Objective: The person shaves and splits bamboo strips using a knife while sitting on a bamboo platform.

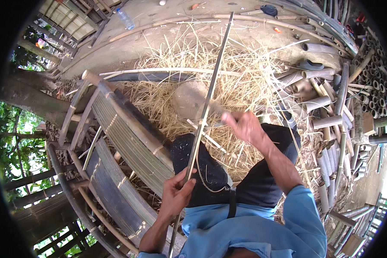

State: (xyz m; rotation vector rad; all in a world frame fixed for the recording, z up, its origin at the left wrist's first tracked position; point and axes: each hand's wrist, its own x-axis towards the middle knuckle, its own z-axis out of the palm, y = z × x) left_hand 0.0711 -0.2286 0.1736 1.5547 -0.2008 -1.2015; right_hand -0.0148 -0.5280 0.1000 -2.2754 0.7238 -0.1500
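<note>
A long bamboo strip [206, 107] runs from the top centre of the frame down to the lower middle, leaning slightly left as it descends. The left hand [176, 193], low in the centre, is clamped on the strip near its lower end, fingers wrapped round it. The right hand [245, 124], right of centre, is closed and blurred; it sits just beside the strip's middle, with a blurred blade [215, 109] reaching from it toward the strip. Whether it grips a handle cannot be told clearly, though the fingers are drawn together.

The person wears a blue shirt [253, 228] and dark trousers [228, 176], knees spread below the strip. A thin curl of shaving [204, 180] lies on the left knee.

Beneath and beyond the hands lies a heap of pale shavings [189, 69]. At the left of the frame lie curved panels of bamboo slats [124, 142]. At the right, cut bamboo tubes [327, 103] lie piled. A plastic bottle [126, 19] lies at the upper left on the ground.
</note>
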